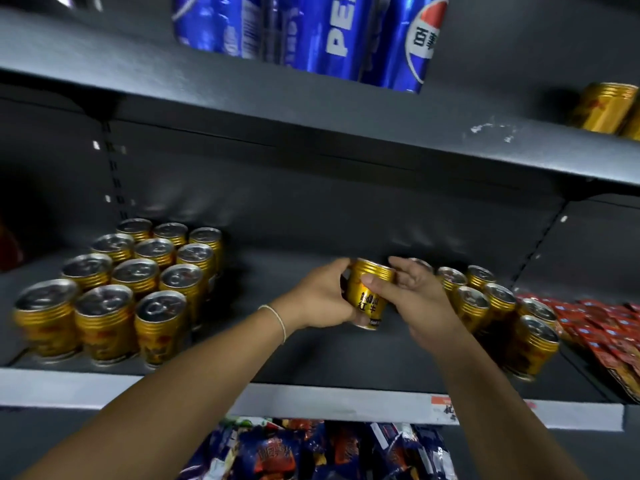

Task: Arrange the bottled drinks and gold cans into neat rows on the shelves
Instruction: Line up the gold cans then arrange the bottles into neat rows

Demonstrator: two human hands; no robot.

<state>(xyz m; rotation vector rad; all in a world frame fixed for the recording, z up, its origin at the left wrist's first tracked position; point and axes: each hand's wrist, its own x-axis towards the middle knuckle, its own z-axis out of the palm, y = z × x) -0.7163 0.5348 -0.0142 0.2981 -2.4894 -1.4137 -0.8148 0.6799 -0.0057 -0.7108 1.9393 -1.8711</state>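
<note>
Held can [369, 294]: is sitting between both hands above the middle of the shelf [311, 358], clear of the shelf floor as far as the view is showing.
Long axis: is standing close to upright, top rim leaning a little away from the person, label facing the camera.
Left hand [322, 299]: is wrapping its fingers round the can's left side, thumb curling near the top rim.
Right hand [412, 299]: is pressing its thumb across the front of the label, with its fingers reaching behind the can; both hands are sharing the grip.
Left block of cans [138, 282]: is standing in tidy rows of three, well apart from the hands, with bare shelf lying between.
Right group of cans [491, 306]: is standing looser and less even, just beside the right hand; one can is hiding partly behind that hand's fingers.
Nearer hand: the left hand is lying closer to the tidy block, the right hand closer to the loose group.
Likely move: the can is probably heading sideways and down into one of the two groups; which one, I cannot tell.
Risk: a tilted can going down could be nudging its neighbours out of line.
Upper shelf [242, 95]: is carrying blue bottles [329, 32] and, far right, more gold cans [606, 107].
</note>
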